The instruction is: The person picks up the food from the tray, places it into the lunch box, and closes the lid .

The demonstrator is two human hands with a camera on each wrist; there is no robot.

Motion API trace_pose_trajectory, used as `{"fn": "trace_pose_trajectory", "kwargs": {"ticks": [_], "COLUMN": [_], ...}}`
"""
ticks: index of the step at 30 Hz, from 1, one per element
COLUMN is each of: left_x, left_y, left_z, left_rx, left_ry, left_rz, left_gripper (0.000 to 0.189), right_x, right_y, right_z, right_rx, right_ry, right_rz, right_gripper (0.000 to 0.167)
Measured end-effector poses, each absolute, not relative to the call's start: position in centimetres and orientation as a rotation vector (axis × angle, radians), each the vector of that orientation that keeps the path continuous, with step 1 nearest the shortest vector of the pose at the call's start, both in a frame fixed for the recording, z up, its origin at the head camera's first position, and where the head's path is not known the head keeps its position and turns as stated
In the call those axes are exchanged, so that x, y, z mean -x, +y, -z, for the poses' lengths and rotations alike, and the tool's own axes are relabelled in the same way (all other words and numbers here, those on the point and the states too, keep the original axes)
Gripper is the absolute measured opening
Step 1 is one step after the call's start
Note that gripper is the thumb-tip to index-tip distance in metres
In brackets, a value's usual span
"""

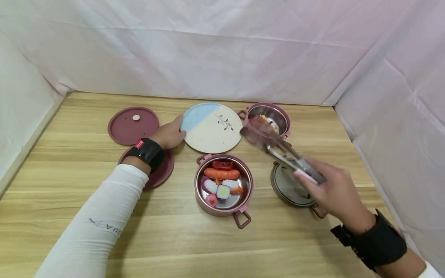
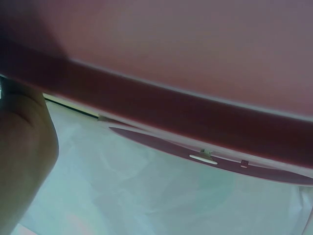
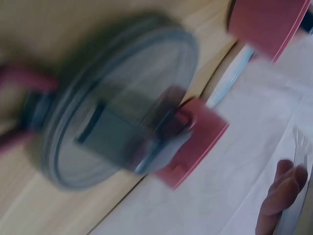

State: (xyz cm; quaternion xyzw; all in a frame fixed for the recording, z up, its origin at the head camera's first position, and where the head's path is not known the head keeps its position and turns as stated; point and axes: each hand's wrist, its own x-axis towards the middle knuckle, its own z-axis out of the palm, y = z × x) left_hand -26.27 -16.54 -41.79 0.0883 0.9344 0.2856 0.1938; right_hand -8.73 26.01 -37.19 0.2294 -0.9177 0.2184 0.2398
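The head view looks forward and down across the table (image 1: 167,247). The left-wrist view, very near a maroon disc (image 2: 195,49), shares its upper-left knobbed lid (image 1: 128,133); the tilted right-wrist view shares its clear lid (image 1: 286,185).

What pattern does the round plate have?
The plate is blue and cream with a leafy sprig; best in the head view.

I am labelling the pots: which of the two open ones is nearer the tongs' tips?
The far pot, beside the plate: the tongs overlap it, tips blurred, in the head view; the near pot stands apart.
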Motion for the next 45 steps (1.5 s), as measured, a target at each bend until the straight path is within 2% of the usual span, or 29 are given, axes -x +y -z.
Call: {"fn": "trace_pose_trajectory", "kwargs": {"ticks": [9, 21, 31, 45], "left_x": [26.3, 26.6, 26.9, 26.9], "left_y": [-16.5, -16.3, -15.8, -15.3], "left_z": [42.0, 42.2, 42.5, 42.0], "left_rx": [-0.252, -0.242, -0.237, -0.249], "left_ry": [2.619, 2.621, 2.613, 2.623], "left_rz": [-0.803, -0.805, -0.812, -0.806], "left_gripper": [0.073, 0.073, 0.072, 0.071], "right_x": [14.4, 21.0, 23.0, 24.0], "right_y": [30.6, 34.4, 35.2, 36.5], "right_z": [36.9, 39.5, 41.2, 43.0], "right_rx": [-0.193, -0.022, 0.125, 0.126], "right_ry": [-2.650, -3.012, -3.161, -3.376], "right_rz": [-0.544, -0.295, -0.309, -0.115], "right_gripper": [0.048, 0.068, 0.083, 0.086]}}
